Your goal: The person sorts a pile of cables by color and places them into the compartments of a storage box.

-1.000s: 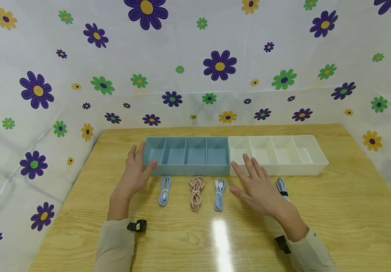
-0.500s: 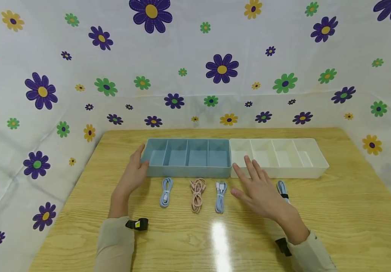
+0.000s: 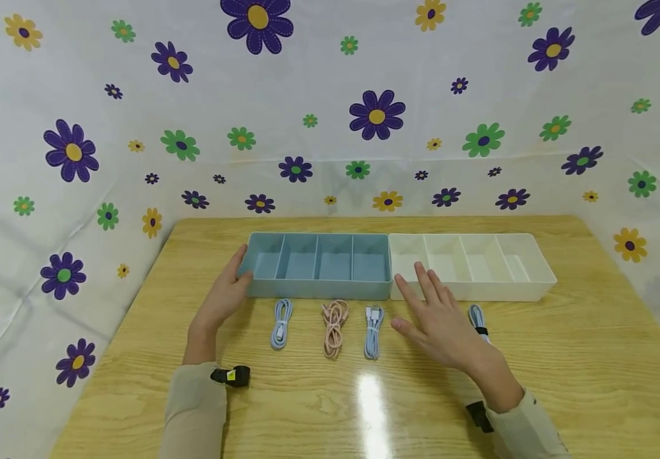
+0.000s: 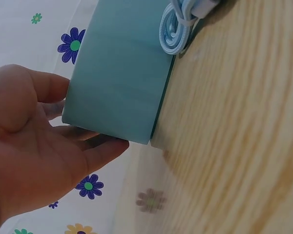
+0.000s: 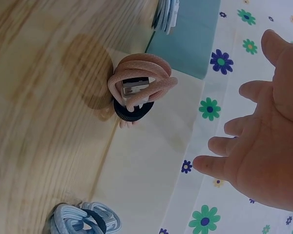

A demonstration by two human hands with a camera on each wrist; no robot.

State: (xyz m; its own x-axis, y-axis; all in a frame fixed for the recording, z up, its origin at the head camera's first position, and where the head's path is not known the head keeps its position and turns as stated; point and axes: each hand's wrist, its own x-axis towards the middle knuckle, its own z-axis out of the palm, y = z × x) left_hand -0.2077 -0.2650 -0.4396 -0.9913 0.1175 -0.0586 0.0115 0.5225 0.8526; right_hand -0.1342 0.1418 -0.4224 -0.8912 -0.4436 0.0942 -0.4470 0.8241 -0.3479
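Observation:
My left hand [image 3: 222, 299] touches the left end of a blue compartment box [image 3: 318, 290]. In the left wrist view its fingers [image 4: 105, 152] lie along the box's end, the thumb at the front corner. Over the front of a white compartment box [image 3: 479, 291], my right hand [image 3: 439, 325] is spread and holds nothing. Coiled cables lie before the boxes: a light blue one [image 3: 280, 333], a pink one [image 3: 333, 331], another light blue one [image 3: 372, 338] and one with a black strap [image 3: 481, 330]. The right wrist view shows a pink cable [image 5: 141, 73] with a black strap, hidden under my right hand in the head view.
Both boxes stand end to end on a wooden table [image 3: 307, 414], each split into several compartments. A white cloth [image 3: 318, 83] with printed flowers rises behind the table and at both sides.
My left hand's fingers and thumb have drawn back from over the blue box's rim to its left end. The head view has shifted slightly. My right hand keeps its pose.

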